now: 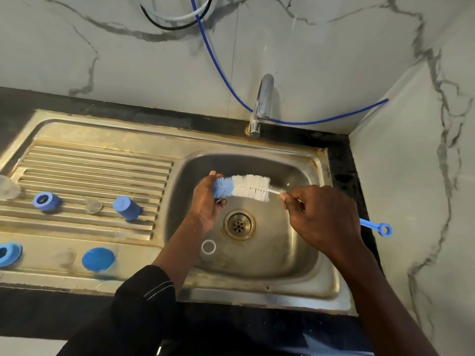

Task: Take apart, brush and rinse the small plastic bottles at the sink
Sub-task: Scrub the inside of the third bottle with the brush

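Blue-and-white bristles of the bottle brush (241,187) hang over the sink (330,278); the right hand (321,217) pinches its wire stem, the left hand (205,205) grips its blue tip.

Black left sleeve (144,291), white stitch lines near cuff.

Hands (207,206) (321,214) hold brush (246,187) — over sink (282,255).

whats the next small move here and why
Probably the left hand lets go of the blue-and-white bristle bottle brush and picks up the small clear plastic bottle lying in the steel sink basin. Both hands are on the brush, the right hand pinching its wire stem, and no bottle shows in either hand, so nothing can be brushed yet.
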